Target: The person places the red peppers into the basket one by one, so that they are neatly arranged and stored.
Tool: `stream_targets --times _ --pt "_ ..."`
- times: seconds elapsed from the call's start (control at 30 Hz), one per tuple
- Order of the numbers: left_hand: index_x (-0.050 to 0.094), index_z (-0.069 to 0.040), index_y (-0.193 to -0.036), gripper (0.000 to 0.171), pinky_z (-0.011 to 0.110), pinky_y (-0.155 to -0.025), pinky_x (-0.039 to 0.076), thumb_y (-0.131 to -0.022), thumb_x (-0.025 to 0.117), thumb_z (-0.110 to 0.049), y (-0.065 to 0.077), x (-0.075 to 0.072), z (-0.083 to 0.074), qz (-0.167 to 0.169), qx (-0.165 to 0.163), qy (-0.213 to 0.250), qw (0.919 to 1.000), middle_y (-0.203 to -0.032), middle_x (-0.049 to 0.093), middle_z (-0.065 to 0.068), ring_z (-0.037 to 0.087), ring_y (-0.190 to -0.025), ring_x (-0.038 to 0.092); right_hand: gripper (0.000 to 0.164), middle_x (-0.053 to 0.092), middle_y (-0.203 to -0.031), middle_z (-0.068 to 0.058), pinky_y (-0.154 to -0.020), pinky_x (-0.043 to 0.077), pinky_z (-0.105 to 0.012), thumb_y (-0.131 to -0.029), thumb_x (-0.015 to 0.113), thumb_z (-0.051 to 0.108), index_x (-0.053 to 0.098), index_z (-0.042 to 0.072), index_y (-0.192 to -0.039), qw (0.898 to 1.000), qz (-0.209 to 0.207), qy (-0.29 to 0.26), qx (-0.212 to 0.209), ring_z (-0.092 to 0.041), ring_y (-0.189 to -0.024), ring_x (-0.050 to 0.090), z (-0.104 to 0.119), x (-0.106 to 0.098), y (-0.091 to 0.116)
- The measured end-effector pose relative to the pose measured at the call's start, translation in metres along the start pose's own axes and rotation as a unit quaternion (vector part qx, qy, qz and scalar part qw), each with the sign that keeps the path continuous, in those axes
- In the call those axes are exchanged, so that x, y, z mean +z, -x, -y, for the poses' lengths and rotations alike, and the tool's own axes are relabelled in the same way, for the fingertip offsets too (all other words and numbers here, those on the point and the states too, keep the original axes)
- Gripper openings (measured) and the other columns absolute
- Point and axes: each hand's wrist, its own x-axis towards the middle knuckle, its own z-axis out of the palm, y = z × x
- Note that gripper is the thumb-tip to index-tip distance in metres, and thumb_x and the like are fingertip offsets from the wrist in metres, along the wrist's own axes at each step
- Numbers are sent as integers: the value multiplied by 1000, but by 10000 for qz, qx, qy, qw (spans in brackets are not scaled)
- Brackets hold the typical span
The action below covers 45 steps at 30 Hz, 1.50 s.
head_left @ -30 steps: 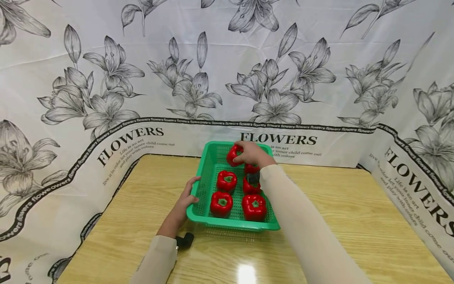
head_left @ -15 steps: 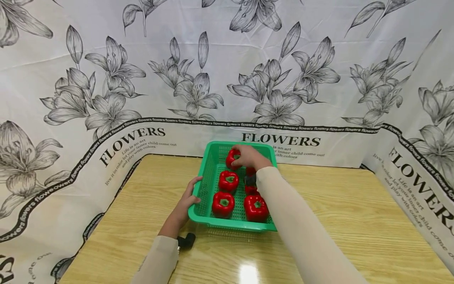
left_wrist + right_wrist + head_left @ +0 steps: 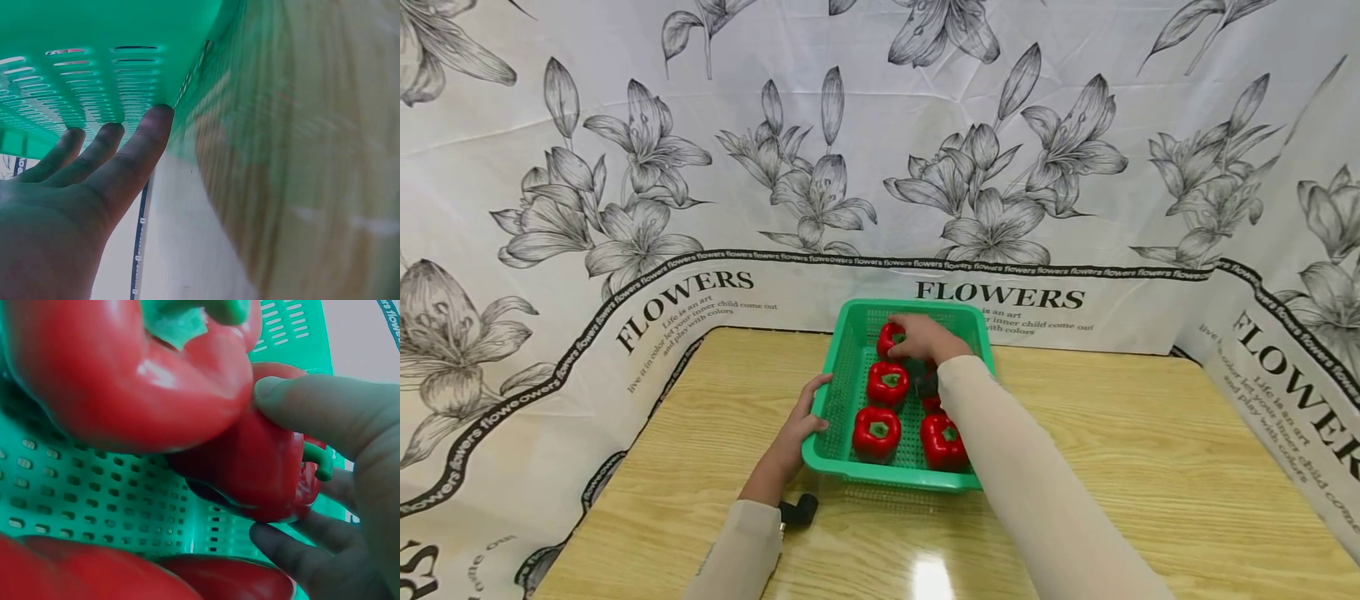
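A green perforated plastic basket [image 3: 891, 477] holds several red bell peppers. My right hand [image 3: 920, 337] reaches into its far end and grips a bell pepper [image 3: 889, 342] at the far left, thumb on one side and fingers on the other. That same bell pepper [image 3: 250, 465] lies on its side in the right wrist view, its green stem toward the palm. Nearer me are a middle left pepper [image 3: 887, 385], a front left pepper [image 3: 876, 435] and a front right one [image 3: 942, 442]. My left hand [image 3: 790, 433] touches the basket's left side, with straight fingers [image 3: 134, 147] against the outer wall.
The wooden table [image 3: 1120, 433] extends on both sides of the basket. Behind it hangs a white flower-printed cloth [image 3: 865, 167]. A black wrist camera mount [image 3: 799, 510] sits under the left wrist. My right sleeve [image 3: 1022, 467] covers part of the basket's right side.
My right hand has lowered the bell pepper at the far left, nearer to the middle left pepper. The left hand stays at the basket's side. The head view has shifted slightly.
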Motion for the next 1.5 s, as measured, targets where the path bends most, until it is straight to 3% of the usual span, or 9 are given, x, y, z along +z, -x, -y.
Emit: stream_targets --times 0.2,0.47,0.77,1.17,1.5 --pt "25 -25 -151 81 35 -86 42 -74 37 -4 0 4 -1 36 -26 39 10000 -155 21 16 39 -122 39 67 45 -147 -12 -104 39 -50 -90 65 25 35 16 -150 9998 31 93 -156 -33 -132 44 -1 3 0" --pt "25 -23 -151 81 35 -85 43 -74 36 -4 1 9 -3 36 -52 45 10000 -155 21 16 39 -124 39 65 40 -151 -13 -111 32 -50 -93 62 25 34 14 -151 9991 75 360 -191 -35 -140 36 -4 6 0" --pt "25 -26 -151 80 35 -84 42 -75 36 -4 2 10 -3 -27 -126 -10 9999 -157 18 14 39 -125 39 66 41 -151 -13 -111 33 -49 -92 63 25 35 13 -151 9987 65 421 -275 -34 -140 36 -4 7 -1" --pt "26 -26 -151 80 34 -84 43 -75 38 -4 2 5 -2 4 -86 33 10000 -155 21 15 39 -122 40 65 33 -156 -10 -111 32 -51 -93 61 32 36 16 -151 9994 -16 205 -288 -33 -142 33 3 -4 9" --pt "27 -30 -150 80 35 -86 43 -75 38 -3 3 0 1 -114 -154 -29 9998 -153 26 16 37 -124 41 63 33 -156 -7 -112 30 -50 -95 57 38 35 17 -151 9976 -99 317 -611 -31 -143 32 13 -15 19"
